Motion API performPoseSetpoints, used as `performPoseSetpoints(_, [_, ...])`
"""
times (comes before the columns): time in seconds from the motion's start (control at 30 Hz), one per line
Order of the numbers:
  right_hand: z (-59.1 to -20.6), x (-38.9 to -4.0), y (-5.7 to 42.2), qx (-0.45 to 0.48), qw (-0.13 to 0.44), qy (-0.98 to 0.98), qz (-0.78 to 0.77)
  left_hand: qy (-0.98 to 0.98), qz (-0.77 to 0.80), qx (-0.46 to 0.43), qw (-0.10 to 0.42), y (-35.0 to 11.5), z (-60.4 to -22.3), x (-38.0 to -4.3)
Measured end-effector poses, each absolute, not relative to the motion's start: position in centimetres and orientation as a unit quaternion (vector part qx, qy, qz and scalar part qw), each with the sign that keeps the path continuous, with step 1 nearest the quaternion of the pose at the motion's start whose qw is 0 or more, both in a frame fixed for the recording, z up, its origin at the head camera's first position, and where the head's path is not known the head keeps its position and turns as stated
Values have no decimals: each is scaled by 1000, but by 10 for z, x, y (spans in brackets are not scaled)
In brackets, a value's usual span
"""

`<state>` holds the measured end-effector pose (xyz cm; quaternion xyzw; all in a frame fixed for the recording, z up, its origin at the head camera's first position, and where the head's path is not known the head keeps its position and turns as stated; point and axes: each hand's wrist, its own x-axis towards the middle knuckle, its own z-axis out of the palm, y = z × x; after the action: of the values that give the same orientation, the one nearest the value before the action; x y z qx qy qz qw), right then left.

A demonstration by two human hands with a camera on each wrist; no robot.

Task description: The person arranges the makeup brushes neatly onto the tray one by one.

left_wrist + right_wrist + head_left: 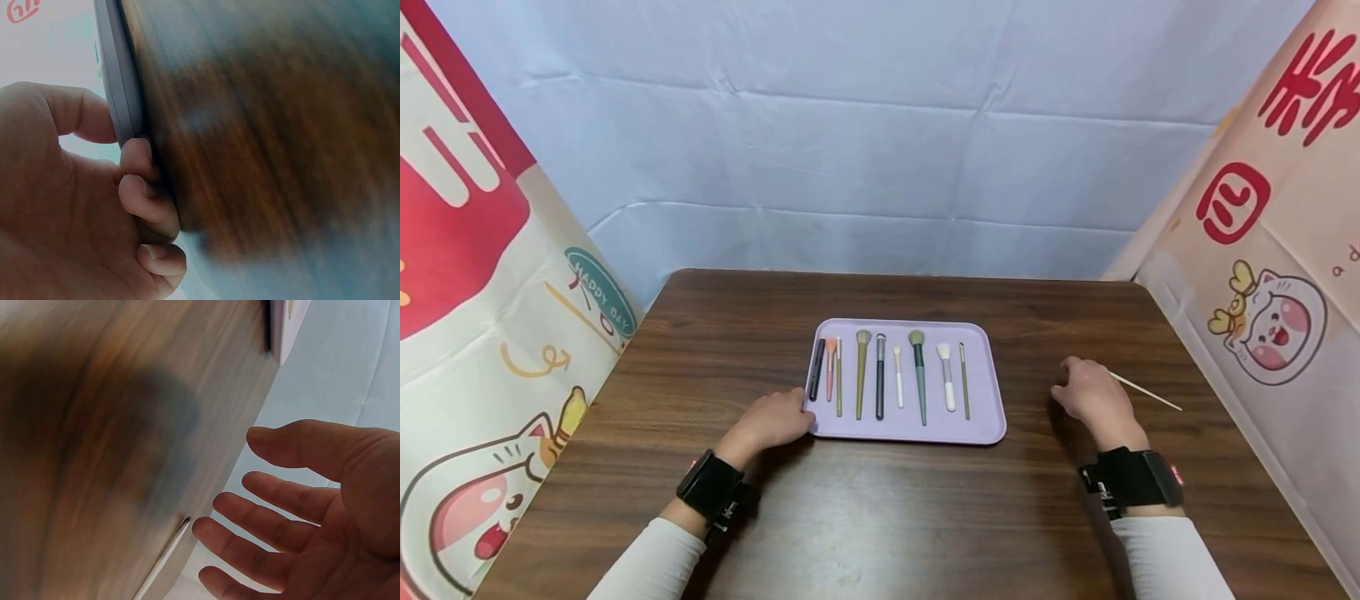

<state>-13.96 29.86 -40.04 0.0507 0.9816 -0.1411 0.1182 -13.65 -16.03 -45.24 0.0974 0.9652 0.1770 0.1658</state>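
A lilac tray [891, 431] carries a row of several makeup brushes, among them a green-handled brush [919, 375], a white-tipped brush [946, 379] and a coral brush [831, 367]. My left hand [778, 418] is at its front left corner. The left wrist view has the thumb on one side of the tray edge [119, 69] and curled fingertips [134, 156] at the other, gripping it. To the right of the tray, my right hand [1096, 400] is low over the table with fingers spread and nothing held. Beside it lies a thin pale stick [1146, 392], close to the fingertips in the right wrist view.
The brown wooden table [865, 517] extends around the tray. Behind it hangs a pale blue cloth [850, 150]. Printed cartoon sheets stand along the left [497, 375] and right [1262, 292] sides.
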Motion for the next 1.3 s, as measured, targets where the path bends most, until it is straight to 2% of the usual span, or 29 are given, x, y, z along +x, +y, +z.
performPoseSetpoints(0.23, [-400, -134, 317, 57, 135, 979, -144, 965, 179, 97, 164, -160, -452, -136])
performPoseSetpoints(0.7, [-397, -129, 352, 86, 121, 979, -141, 966, 178, 94, 162, -160, -453, -136])
performPoseSetpoints(1.3, [-397, -137, 384, 111, 127, 978, -125, 965, 183, 96, 162, -160, -452, -137])
